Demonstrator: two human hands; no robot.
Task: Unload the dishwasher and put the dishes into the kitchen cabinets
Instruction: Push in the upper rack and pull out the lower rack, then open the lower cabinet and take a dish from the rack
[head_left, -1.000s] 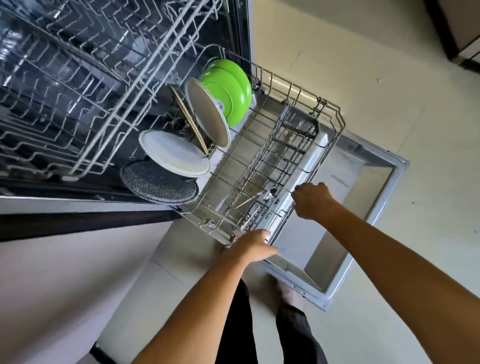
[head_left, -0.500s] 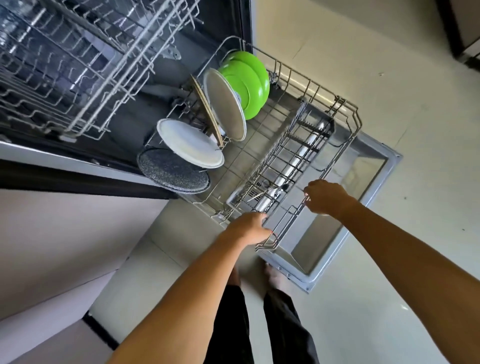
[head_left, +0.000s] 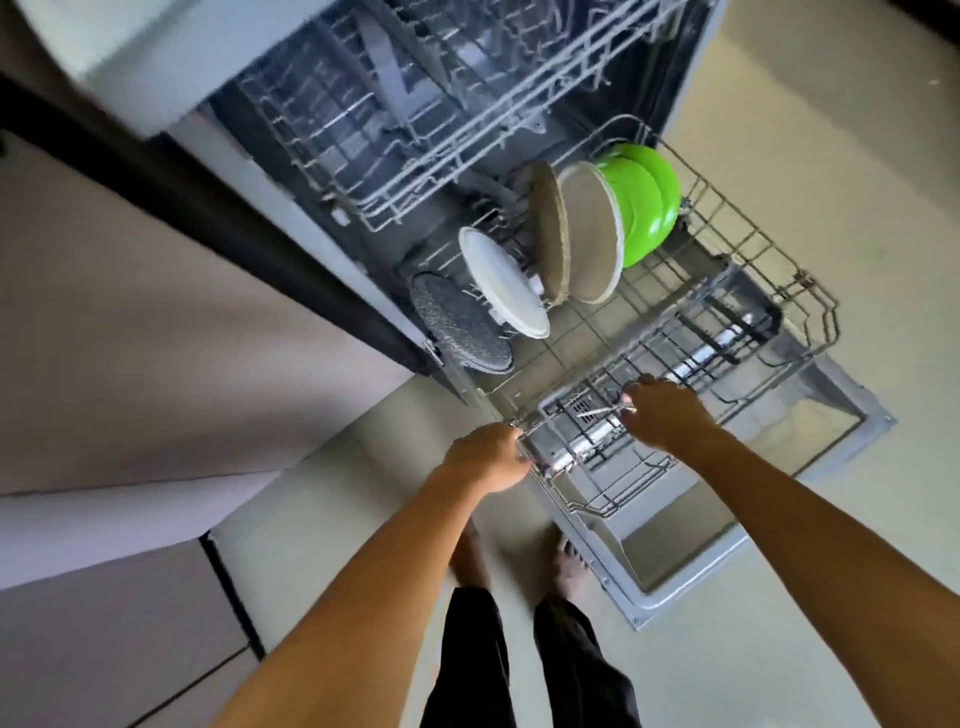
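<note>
Head view, looking down into an open dishwasher. Six plates stand on edge in one row along the left and far side of the lower rack (head_left: 810, 306): nearest, a round dark speckled plate (head_left: 457, 327); next a white plate (head_left: 501, 288); then a thin tan plate (head_left: 550, 236) seen nearly edge-on; a grey-beige plate (head_left: 589, 231); and two bright green plates (head_left: 647, 200) nested close together at the far end. Each leans against the rack's tines, glossy and circular. The lower rack is a grey wire basket, drawn out over the lowered dishwasher door (head_left: 769, 499), whose inner face is pale grey metal with a raised rim. A dark wire cutlery basket (head_left: 727, 332) lies along the right half of the rack; what it holds is too blurred to tell. One upper rack (head_left: 415, 104), also of pale wire, sits above and farther back inside the tub, and looks bare of dishes as far as the blur allows.

Two hands meet the rack's near rail. The left hand (head_left: 485, 457) has its fingers curled tight round the near left corner wire. The right hand (head_left: 667, 415) is curled over the rail a little farther right and farther off, knuckles up, gripping the wire too. Two bare feet (head_left: 569, 569) and dark trousers stand on a pale tiled floor (head_left: 831, 649) just near the door. Pale cabinet fronts (head_left: 130, 415) fill the left.
</note>
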